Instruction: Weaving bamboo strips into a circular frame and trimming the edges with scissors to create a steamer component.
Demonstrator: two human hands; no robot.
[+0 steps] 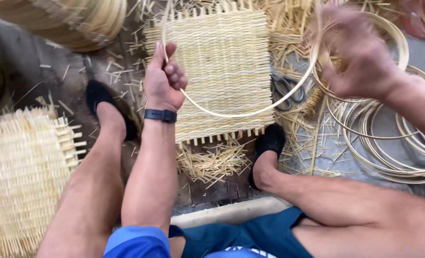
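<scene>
Workshop floor [28,71]: dark, worn, strewn with pale cane offcuts.

Left hand [163,79]: fingers curled shut, pinching thin cane hoop [231,114] between thumb and forefinger near hoop's upper left. Black wristband [160,115] below the hand.

Right hand [360,55]: motion-blurred, raised at upper right; fingers bent around hoop's far side, exact grip hard to make out.

Hoop: round, smooth, pale, held between both hands above woven mat [224,71]; upper arc cut off by top edge of the frame, right portion lost in the blur of the right hand.

Woven mat: flat, roughly square, tight plain weave of straw-coloured strips, stake ends projecting along top and bottom edges; lying on floor between the feet, partly crossed by hoop and left hand.

Scissors [285,88]: dark handles, just right of mat, half buried in offcuts, blades not discernible.

Loose hoops [389,143]: stack of similar cane rings on floor at right, overlapping, partly cut off by right edge and covered by right forearm.

Second woven panel [23,177]: at lower left, same weave, bristling stake ends, cut off by left and bottom edges.

Coiled cane bundle [78,21]: upper left, only lower curve visible.

Black shoes [102,102]: one left of mat, the other at mat's lower right corner; bare legs either side, blue shorts [250,236] at bottom edge.

Short cut pieces [212,162]: heaped below mat's lower edge.
</scene>
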